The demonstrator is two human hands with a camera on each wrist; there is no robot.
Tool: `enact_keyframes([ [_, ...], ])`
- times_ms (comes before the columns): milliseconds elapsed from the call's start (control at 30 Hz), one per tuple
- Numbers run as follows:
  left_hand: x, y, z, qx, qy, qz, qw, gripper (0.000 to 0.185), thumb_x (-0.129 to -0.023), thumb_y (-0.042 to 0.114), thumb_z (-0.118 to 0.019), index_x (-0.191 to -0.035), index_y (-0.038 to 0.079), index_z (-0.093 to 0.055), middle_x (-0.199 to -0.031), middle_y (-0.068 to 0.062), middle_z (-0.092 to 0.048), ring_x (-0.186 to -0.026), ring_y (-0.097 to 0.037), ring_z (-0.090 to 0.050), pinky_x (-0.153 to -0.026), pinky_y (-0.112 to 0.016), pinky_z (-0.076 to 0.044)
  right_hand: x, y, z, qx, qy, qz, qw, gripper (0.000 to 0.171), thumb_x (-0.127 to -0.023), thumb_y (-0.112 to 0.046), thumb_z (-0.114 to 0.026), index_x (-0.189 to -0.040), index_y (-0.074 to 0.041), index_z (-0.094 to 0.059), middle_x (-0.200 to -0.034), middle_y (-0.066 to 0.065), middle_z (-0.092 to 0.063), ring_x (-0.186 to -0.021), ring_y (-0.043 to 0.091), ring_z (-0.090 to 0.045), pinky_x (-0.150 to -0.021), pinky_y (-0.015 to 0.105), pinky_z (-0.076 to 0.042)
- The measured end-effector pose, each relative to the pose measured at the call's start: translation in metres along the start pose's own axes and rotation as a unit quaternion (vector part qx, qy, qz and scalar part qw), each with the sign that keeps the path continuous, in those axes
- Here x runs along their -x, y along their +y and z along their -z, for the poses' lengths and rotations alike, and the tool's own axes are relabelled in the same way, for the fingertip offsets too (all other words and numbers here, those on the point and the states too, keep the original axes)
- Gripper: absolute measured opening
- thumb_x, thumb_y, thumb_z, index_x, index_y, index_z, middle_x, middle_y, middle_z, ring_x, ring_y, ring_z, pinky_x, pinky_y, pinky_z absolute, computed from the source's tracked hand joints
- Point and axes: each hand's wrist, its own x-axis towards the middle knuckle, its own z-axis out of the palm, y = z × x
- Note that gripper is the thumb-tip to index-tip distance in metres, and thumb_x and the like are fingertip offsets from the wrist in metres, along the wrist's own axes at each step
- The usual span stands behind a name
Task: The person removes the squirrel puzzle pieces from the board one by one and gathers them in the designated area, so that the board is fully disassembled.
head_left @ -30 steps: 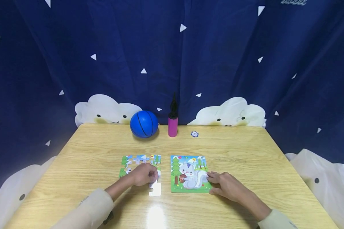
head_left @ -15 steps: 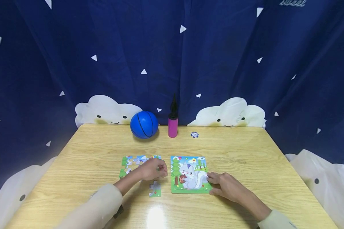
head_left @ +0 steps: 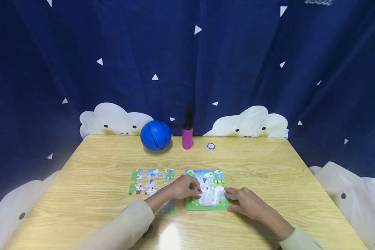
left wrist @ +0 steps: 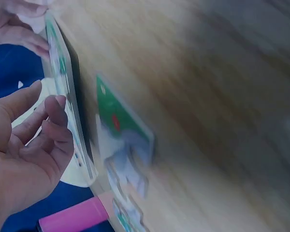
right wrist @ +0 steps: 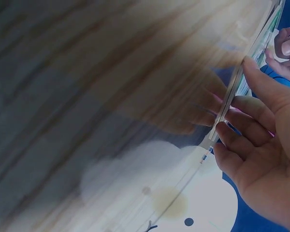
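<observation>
Over the left part of the squirrel picture board (head_left: 210, 203) hovers my left hand (head_left: 185, 186), its fingers loosely bent. In the left wrist view, nothing shows between its thumb and fingers. My right hand (head_left: 248, 202) rests at the board's right edge; in the right wrist view its fingertips (right wrist: 223, 128) touch that edge. Left of the board lie several jigsaw pieces (head_left: 151, 188) in loose rows, picture side up. My left forearm partly covers the lower ones. A green and grey jigsaw piece (left wrist: 118, 121) stands out near the board in the left wrist view.
At the back of the wooden table (head_left: 256, 163) are a blue ball (head_left: 156, 135), a pink hand pump (head_left: 187, 138) with a black top, and a blue and white poker chip (head_left: 211, 146). A dark blue curtain (head_left: 237, 69) with white clouds hangs behind.
My left hand has moved right, from the jigsaw pieces to over the board. The lower right piece, white side up a second ago, now shows its picture. The right hand stays put.
</observation>
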Motion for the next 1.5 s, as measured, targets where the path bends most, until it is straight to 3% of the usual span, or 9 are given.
enact_keyframes([
  [233,-0.003,0.006,-0.005,0.017,-0.008,0.003,0.9998,0.007,-0.087,0.004,-0.065,-0.094,0.002,-0.066,-0.08,-0.002,-0.063,-0.061,-0.013,-0.059,-0.061,-0.018,-0.048,-0.002,-0.001,0.0,0.011,0.001,0.0,1.0,0.049,-0.08,-0.027,-0.072,-0.118,0.002,-0.063,-0.128,0.02,-0.059,-0.116,0.034,-0.059,-0.091,0.044,-0.05],
  [567,-0.006,0.009,-0.012,0.033,-0.02,0.006,0.9992,0.012,-0.091,0.0,-0.057,-0.099,-0.002,-0.065,-0.084,-0.007,-0.062,-0.057,-0.014,-0.059,-0.051,-0.02,-0.05,0.0,-0.001,-0.001,0.007,0.008,0.002,1.0,0.048,-0.079,-0.026,-0.073,-0.116,0.004,-0.064,-0.126,0.021,-0.059,-0.114,0.036,-0.06,-0.089,0.044,-0.051],
  [933,-0.005,0.013,-0.016,0.054,-0.041,0.038,0.997,0.023,-0.095,-0.007,-0.041,-0.103,-0.005,-0.063,-0.086,-0.01,-0.056,-0.06,-0.011,-0.053,-0.051,-0.018,-0.046,-0.001,-0.002,0.0,0.003,0.003,-0.003,1.0,0.047,-0.081,-0.026,-0.072,-0.117,0.003,-0.064,-0.128,0.02,-0.059,-0.114,0.035,-0.059,-0.09,0.044,-0.051],
  [1333,-0.007,0.015,-0.017,0.069,-0.045,0.06,0.9948,0.021,-0.094,-0.009,-0.039,-0.097,-0.002,-0.059,-0.079,-0.01,-0.056,-0.059,-0.012,-0.051,-0.049,-0.02,-0.044,0.0,-0.002,0.0,0.002,0.003,-0.001,1.0,0.048,-0.081,-0.026,-0.072,-0.117,0.004,-0.063,-0.128,0.021,-0.058,-0.114,0.035,-0.06,-0.09,0.044,-0.051],
  [1500,-0.007,0.013,-0.018,0.062,-0.043,0.052,0.9958,0.017,-0.096,-0.005,-0.042,-0.097,0.0,-0.058,-0.076,-0.008,-0.055,-0.058,-0.012,-0.052,-0.049,-0.02,-0.044,0.0,-0.002,-0.001,0.002,0.01,0.005,1.0,0.047,-0.081,-0.026,-0.072,-0.117,0.004,-0.064,-0.127,0.021,-0.059,-0.113,0.035,-0.06,-0.089,0.044,-0.051],
])
